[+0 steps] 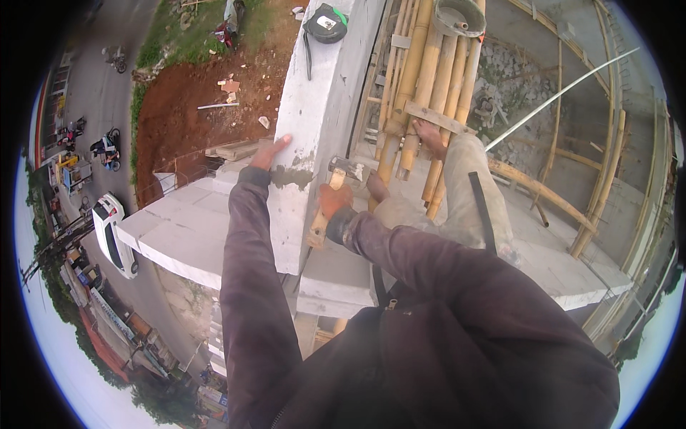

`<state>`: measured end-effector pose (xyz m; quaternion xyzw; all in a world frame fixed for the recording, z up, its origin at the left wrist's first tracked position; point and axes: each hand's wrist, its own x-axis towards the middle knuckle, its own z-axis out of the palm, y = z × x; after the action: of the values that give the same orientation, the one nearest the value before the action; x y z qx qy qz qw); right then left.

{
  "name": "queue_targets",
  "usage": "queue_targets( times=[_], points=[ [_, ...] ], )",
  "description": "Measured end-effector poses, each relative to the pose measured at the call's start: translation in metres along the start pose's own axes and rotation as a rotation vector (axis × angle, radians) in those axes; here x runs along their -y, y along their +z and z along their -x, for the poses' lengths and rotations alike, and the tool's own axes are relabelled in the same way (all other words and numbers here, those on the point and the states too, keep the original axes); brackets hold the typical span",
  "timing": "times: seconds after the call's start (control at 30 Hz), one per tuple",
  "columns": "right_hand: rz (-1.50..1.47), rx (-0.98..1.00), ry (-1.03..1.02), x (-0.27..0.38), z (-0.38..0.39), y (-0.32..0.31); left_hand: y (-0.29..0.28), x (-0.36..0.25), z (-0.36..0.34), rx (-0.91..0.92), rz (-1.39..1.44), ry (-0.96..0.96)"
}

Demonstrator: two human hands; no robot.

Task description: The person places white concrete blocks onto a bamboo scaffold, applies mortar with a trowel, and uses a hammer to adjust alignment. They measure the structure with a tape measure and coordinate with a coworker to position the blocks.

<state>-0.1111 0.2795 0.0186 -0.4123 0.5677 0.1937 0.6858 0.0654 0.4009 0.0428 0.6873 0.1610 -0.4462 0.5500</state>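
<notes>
My left hand [270,151] lies with its fingers stretched out on the edge of a pale block wall [300,107], beside a patch of wet grey mortar [291,176]. Closer to the wall's right side, my right hand [334,200] is wrapped round the wooden handle of a hammer [316,232]. Its greyish head sits just above my fist, against or very near the wall's side; I cannot tell which. Farther along the wall top lies a round black tape measure [326,26] with a green part and a dark strap hanging down.
Bamboo poles [423,86] form scaffolding on the right, with a mortar-stained bucket [459,17] on them. A bare foot [429,139] rests by a wooden crosspiece [436,116]. A long pale rod [561,99] slants at right. Far below on the left are red soil [179,114] and a road with a white car [111,232].
</notes>
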Motion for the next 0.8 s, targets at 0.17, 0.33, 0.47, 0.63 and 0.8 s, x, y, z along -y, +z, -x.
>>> queue_targets(
  times=[0.17, 0.33, 0.47, 0.63, 0.8],
  points=[
    [0.101, 0.043, 0.007, 0.008, -0.004, 0.009, 0.001, -0.004, 0.003, -0.008, 0.021, -0.052],
    [0.011, 0.012, -0.030, 0.014, 0.004, 0.003, -0.001, -0.003, 0.001, 0.008, 0.018, -0.031],
    [-0.009, 0.102, 0.018, 0.030, 0.010, 0.005, -0.002, 0.001, -0.001, 0.021, 0.028, -0.065],
    [-0.081, 0.097, -0.032, 0.044, 0.013, 0.000, 0.000, 0.003, -0.004, -0.011, 0.053, -0.056],
    [-0.108, 0.113, -0.031, 0.046, 0.003, -0.001, -0.001, -0.001, -0.003, 0.018, -0.009, -0.082]
  ],
)
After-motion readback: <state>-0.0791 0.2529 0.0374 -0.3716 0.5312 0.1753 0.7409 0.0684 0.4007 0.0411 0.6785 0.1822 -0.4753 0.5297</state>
